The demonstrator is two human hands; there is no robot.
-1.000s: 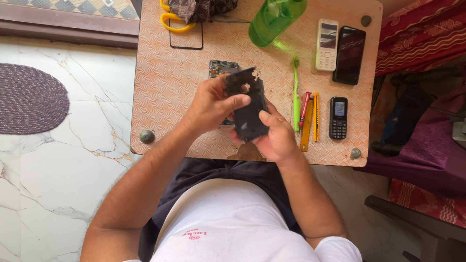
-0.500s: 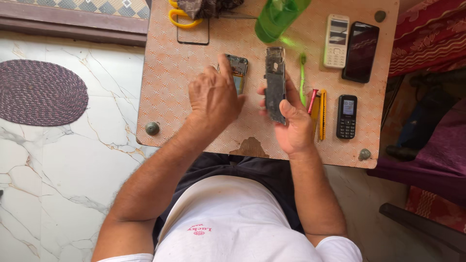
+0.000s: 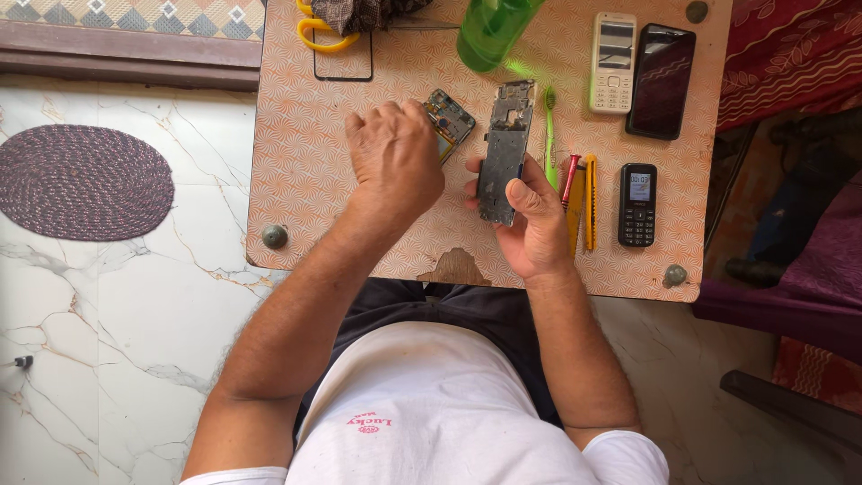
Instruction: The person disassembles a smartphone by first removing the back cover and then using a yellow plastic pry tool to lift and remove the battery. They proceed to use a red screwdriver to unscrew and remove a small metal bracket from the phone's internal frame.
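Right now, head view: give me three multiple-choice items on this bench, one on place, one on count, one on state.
1. Where does the green toothbrush lie?
A. beside the phone frame
B. on the floor
C. under the scissors

2. How many whole phones lie on the table?
A. one
B. three
C. five

3. How is the phone frame held?
A. by both hands
B. by the right hand alone
C. lying untouched

Key: 1 A, it lies just right of the frame. 2 B, white keypad phone, black smartphone, small black keypad phone. 3 B, the right hand grips it; the left hand rests at the circuit part.
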